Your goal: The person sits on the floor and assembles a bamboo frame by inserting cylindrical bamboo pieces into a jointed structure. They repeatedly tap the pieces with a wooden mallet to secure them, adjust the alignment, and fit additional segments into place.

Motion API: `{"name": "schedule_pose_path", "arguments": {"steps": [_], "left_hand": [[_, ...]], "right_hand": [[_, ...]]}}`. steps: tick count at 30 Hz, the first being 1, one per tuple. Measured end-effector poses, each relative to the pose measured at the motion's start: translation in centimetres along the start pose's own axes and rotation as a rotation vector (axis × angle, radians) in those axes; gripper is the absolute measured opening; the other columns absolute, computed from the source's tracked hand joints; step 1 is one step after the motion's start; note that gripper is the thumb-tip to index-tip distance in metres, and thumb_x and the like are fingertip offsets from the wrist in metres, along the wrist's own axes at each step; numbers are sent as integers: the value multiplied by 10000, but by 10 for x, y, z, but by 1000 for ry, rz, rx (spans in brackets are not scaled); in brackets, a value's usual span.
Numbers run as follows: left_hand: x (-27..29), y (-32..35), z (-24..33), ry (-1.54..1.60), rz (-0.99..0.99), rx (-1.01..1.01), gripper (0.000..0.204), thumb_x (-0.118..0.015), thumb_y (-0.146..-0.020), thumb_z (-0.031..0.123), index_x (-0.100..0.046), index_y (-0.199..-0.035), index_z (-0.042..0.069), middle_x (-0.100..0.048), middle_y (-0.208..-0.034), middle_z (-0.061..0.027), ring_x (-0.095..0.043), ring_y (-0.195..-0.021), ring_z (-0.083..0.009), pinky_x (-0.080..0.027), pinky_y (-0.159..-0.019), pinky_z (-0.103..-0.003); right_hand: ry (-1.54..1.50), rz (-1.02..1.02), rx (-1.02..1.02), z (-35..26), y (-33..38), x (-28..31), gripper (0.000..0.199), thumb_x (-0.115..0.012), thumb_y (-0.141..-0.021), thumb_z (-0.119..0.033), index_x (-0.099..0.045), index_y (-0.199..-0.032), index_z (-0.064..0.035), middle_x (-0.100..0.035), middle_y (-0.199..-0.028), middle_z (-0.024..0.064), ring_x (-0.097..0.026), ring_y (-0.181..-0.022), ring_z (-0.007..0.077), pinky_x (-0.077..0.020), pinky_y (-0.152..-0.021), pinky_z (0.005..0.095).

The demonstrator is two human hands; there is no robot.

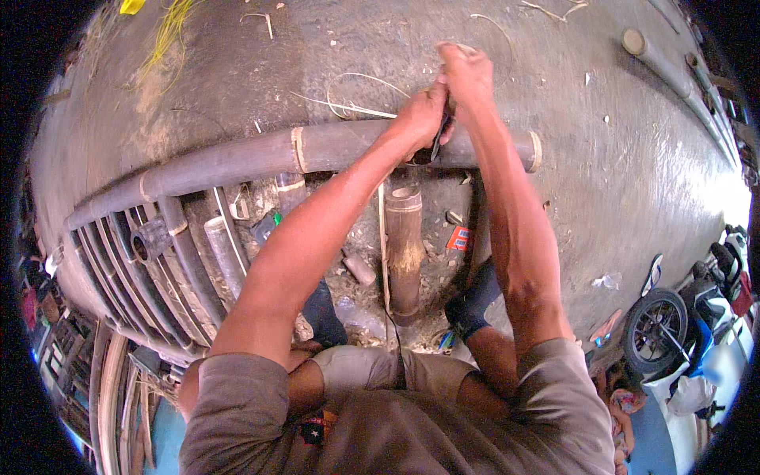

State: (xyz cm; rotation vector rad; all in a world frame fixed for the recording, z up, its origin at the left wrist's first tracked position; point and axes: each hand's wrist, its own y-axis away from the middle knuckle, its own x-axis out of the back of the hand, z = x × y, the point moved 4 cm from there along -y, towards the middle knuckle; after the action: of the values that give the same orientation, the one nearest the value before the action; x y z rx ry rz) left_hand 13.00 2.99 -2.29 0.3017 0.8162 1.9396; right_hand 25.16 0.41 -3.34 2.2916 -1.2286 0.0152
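Head view looks down on a grey concrete floor [617, 182] strewn with shavings. A long dark bamboo pole [237, 162] lies across it, curving from the lower left up to the right, with pale bands at its joints. More dark poles [158, 269] lie stacked beneath its left part. At the right edge stands a motorcycle [681, 324]. Below the long pole, between the forearms, lies a short brown bamboo section [404, 245], its open end towards the pole, and a thin pale strip [382, 237] runs beside it.

Both hands meet on the pole near its right end — the left hand [421, 115] has its grip closed around a dark tool [438, 141] pressed against the pole, and the right hand [465, 73], just above and touching the left, is fisted, though what it clamps is hidden. Thin curled slivers [356, 99] lie just left of the hands.
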Motion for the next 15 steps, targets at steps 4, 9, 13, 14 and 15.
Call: {"name": "schedule_pose_path", "arguments": {"steps": [4, 9, 13, 14, 15], "left_hand": [[-12, 2, 4, -342, -229, -177, 757, -237, -1089, 605, -637, -859, 5, -615, -639, -100, -611, -639, -236, -496, -678, -430], [-24, 8, -4, -545, -448, -333, 745, -330, -1080, 611, -696, -1110, -37, -717, -795, -158, -696, -805, -270, -521, -827, -451], [-27, 1, 9, -718, -534, -405, 818, -352, -1042, 680, -718, -1151, -43, -750, -951, -237, -713, -925, -341, -528, -870, -505], [-38, 13, 50, -872, -521, -317, 850, -343, -1029, 707, -733, -1113, -44, -751, -970, -244, -713, -950, -347, -526, -883, -513], [-40, 25, 77, -1020, -484, -220, 884, -333, -1016, 734, -748, -1075, -44, -752, -990, -251, -713, -976, -353, -523, -897, -520]], "right_hand": [[-22, 312, 13, 3, 44, 49, 407, -683, -925, -296, -583, -1127, 43, -660, -949, 153, -618, -821, 238, -501, -755, 423], [-301, 519, -24, 55, 87, 74, 609, -682, -962, -330, -466, -1370, 67, -652, -1133, 198, -643, -958, 256, -526, -850, 408], [-506, 522, 79, 35, 113, 74, 531, -668, -984, -322, -525, -1351, 35, -642, -1097, 162, -633, -939, 228, -532, -814, 376], [-380, 542, 159, 28, 114, 97, 492, -658, -991, -315, -552, -1328, 27, -643, -1083, 155, -630, -930, 224, -534, -805, 378], [-253, 541, 234, 18, 118, 114, 455, -649, -997, -308, -579, -1306, 19, -644, -1068, 148, -626, -921, 220, -535, -795, 379]]}}
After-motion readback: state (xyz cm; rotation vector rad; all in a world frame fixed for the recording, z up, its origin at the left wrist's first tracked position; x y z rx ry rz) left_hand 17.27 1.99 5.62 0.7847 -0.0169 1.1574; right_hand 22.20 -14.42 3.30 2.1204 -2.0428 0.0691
